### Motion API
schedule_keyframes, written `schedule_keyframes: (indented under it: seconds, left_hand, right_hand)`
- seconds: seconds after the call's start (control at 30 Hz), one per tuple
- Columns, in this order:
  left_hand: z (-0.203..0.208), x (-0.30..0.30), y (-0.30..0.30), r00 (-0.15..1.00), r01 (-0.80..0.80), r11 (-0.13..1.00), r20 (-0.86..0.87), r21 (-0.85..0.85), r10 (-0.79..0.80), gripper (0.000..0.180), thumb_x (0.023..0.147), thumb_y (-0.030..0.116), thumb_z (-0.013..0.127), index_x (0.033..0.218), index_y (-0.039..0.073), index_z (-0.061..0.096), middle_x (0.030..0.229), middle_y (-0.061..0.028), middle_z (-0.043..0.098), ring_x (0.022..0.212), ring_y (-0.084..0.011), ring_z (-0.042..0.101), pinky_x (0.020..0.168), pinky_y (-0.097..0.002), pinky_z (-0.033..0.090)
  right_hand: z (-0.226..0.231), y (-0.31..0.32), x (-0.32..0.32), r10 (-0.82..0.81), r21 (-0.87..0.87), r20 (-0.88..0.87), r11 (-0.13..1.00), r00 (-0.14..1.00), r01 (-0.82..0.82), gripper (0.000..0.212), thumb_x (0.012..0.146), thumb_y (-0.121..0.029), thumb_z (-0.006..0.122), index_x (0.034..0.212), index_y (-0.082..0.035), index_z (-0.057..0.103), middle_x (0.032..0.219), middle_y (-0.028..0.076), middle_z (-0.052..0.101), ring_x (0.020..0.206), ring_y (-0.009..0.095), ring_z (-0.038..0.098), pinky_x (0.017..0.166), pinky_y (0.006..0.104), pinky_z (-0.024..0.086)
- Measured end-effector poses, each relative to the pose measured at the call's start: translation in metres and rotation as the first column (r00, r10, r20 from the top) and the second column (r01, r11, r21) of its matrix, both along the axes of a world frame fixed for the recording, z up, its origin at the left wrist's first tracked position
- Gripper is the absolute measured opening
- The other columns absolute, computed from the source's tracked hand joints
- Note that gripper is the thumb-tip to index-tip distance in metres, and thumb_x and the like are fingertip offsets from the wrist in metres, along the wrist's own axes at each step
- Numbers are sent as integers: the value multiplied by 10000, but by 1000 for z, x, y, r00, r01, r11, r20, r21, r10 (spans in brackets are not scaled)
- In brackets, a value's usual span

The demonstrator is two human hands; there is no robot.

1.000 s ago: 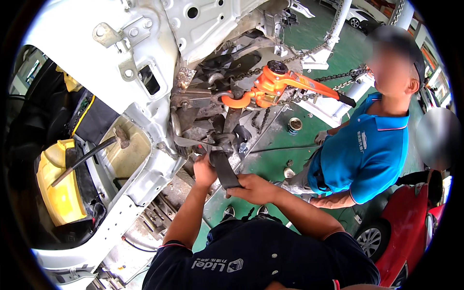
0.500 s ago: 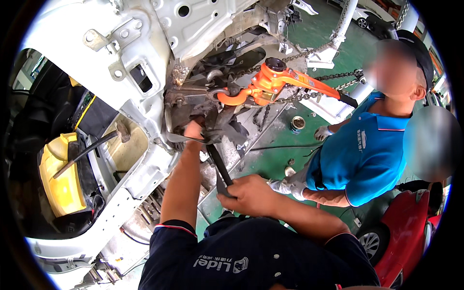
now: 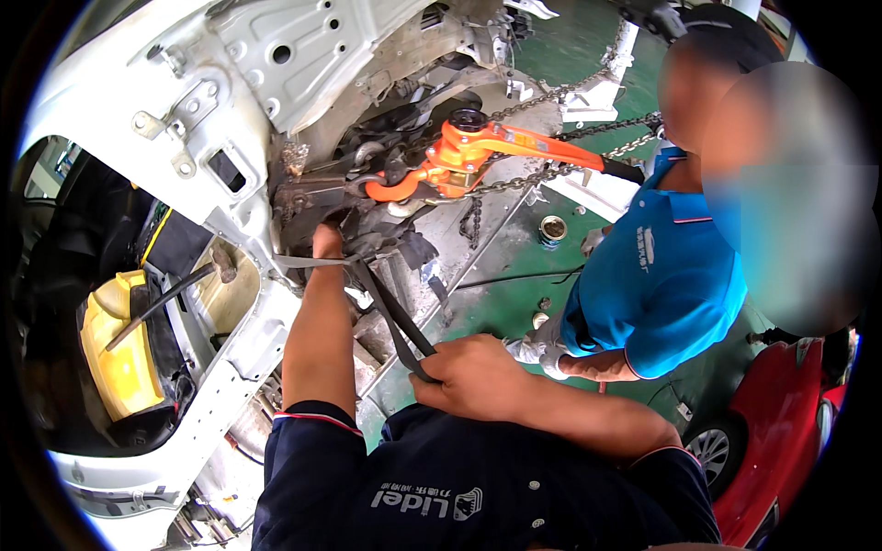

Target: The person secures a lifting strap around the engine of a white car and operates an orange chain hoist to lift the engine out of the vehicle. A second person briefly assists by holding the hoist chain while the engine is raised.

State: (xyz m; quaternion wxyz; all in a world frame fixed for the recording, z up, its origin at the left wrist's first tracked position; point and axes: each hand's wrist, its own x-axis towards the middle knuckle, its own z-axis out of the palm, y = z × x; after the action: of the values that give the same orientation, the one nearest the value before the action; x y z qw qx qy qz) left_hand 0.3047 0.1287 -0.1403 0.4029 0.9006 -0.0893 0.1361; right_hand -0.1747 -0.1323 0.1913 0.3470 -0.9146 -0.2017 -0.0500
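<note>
The fingers [image 3: 428, 366] of the right hand [image 3: 480, 375] are curled and pinch a dark strap [image 3: 375, 286] near its lower end, in front of the person's dark shirt [image 3: 432, 468]. The strap climbs in two lengths from that grip to the grimy metal parts at the front edge of the white car body [image 3: 266, 55]. Another length of it crosses the left wrist. The left hand [image 3: 327, 241] reaches in among those parts; its fingertips are hidden, so I cannot tell whether they are spread or pressed together.

Just above the left hand, an orange hook [image 3: 390, 188] sits against the metal. It belongs to an orange hoist [image 3: 457, 158], whose lever points right and ends in a black grip [image 3: 623, 169]. Chains [image 3: 524, 181] run from the hoist toward the right, above a white stand [image 3: 593, 197].

To the left, a hammer [image 3: 222, 264] lies in the opening of the car body, its handle across a yellow piece [image 3: 119, 349]. Beyond the right edge of the grey platform [image 3: 491, 216], an open can [image 3: 552, 231] stands on the green floor [image 3: 491, 317]. Farther right is a co-worker in a blue shirt [image 3: 652, 285], and beyond, a red car [image 3: 767, 432].
</note>
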Motion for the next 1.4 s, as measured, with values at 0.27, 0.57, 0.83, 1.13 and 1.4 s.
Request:
schedule_keyframes:
  seconds: [0.27,0.57,0.83,1.13,1.4]
  left_hand:
    - [58,-25,-3,985,-3,1000,-173,-6,2,306,911,232,576,1126,43,682,1129,-237,678,1068,-402,657,868,-468,547]
    - [28,-261,-28,936,212,964,-318,160,-153,825,769,298,818,1454,68,420,1390,-243,522,1292,-388,501,1078,-449,413]
    - [148,-315,18,914,-138,489,-301,-861,-272,624,1002,327,587,1476,-32,397,1430,-165,523,1333,-264,492,1157,-388,342]
    - [183,-259,-97,1000,-22,619,-16,-785,15,486,936,112,722,1347,-41,511,1219,-84,619,1060,-139,568,965,-265,433]
    - [173,-245,-57,988,130,808,11,-574,-152,216,944,151,704,1073,-1,619,996,-20,627,908,-99,557,834,-258,450]
  right_hand:
    - [-7,-16,-18,12,37,-23,999,1000,-11,286,849,-284,652,707,-36,628,739,162,655,688,372,660,649,478,540]
    - [-163,-92,-38,169,802,-434,520,885,293,651,965,-174,653,1533,-91,346,1059,91,680,893,127,641,762,303,522]
    - [-413,-108,-167,-278,89,-825,796,492,599,299,881,-182,663,1150,-53,675,1004,102,711,833,195,695,696,298,548]
    - [-484,-109,-131,-299,55,-914,580,275,813,230,927,-198,579,1039,-24,678,873,105,698,655,178,660,554,316,520]
    - [-555,-112,-206,50,230,-973,172,225,958,150,966,-160,536,967,-51,638,849,88,646,645,195,663,481,325,471]
